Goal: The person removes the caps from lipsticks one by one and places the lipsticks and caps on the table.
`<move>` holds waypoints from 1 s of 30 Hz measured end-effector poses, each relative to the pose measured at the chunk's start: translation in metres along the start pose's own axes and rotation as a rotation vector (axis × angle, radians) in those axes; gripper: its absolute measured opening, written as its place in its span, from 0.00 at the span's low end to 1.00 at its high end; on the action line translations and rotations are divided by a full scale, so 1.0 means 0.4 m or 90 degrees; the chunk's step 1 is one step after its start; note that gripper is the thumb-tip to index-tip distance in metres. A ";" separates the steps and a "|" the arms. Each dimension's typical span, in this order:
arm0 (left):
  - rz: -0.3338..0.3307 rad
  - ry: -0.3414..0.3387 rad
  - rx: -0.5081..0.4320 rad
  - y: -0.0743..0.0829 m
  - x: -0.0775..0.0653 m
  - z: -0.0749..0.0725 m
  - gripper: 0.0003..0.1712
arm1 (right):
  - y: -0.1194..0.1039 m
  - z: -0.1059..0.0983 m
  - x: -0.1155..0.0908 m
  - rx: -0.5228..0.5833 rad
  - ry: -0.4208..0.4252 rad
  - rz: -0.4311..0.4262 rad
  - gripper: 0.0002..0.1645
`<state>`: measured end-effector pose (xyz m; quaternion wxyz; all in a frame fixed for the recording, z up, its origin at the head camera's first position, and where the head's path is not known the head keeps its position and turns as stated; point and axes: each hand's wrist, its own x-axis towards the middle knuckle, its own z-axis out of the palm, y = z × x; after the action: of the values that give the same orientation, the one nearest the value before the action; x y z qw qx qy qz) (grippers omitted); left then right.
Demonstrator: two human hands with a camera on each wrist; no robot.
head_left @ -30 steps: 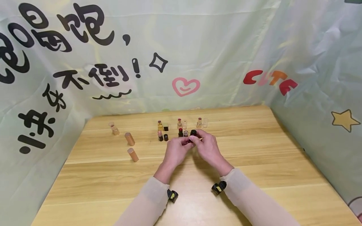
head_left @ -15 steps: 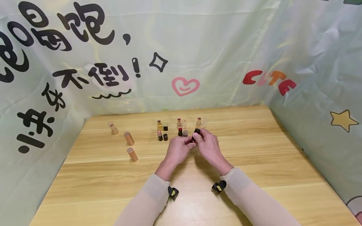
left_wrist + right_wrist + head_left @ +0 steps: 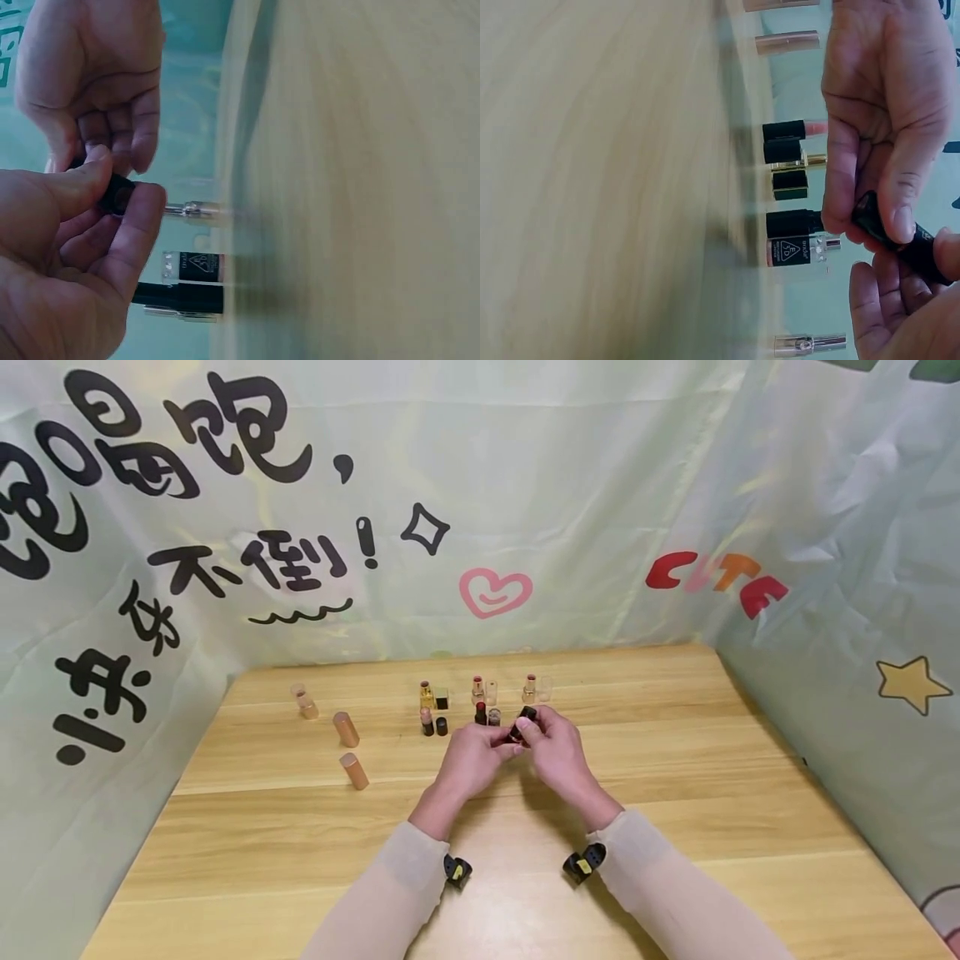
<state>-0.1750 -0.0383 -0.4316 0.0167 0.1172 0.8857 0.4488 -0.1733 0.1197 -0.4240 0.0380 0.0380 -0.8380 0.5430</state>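
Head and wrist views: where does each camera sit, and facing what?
Head: on the head, looking forward and down at the table; left hand, right hand and sleeves show.
Left wrist: on that wrist, looking low across the table, image sideways; both hands show.
Right wrist: likewise from the other wrist; both hands show.
Shared: both wrist views show the black tube the hands hold.

At upper left of the head view, “喝饱” point(image 3: 197, 422) and “快乐不倒!” point(image 3: 183, 557) are being displayed on the cloth backdrop point(image 3: 585, 510); at upper right, “CUTE” point(image 3: 727, 578). Right of centre in the right-wrist view, a triangular sign point(image 3: 790, 251) is being carried by the label point(image 3: 801, 259) of a small tube point(image 3: 804, 250), its fine print illegible.
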 end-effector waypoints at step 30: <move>-0.027 -0.039 0.033 0.017 0.005 0.004 0.16 | 0.007 -0.010 0.008 -0.047 0.023 0.034 0.12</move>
<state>-0.1756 -0.0326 -0.4269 0.0506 0.1126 0.8984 0.4215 -0.1766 0.1244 -0.4247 0.0399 0.0046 -0.8573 0.5132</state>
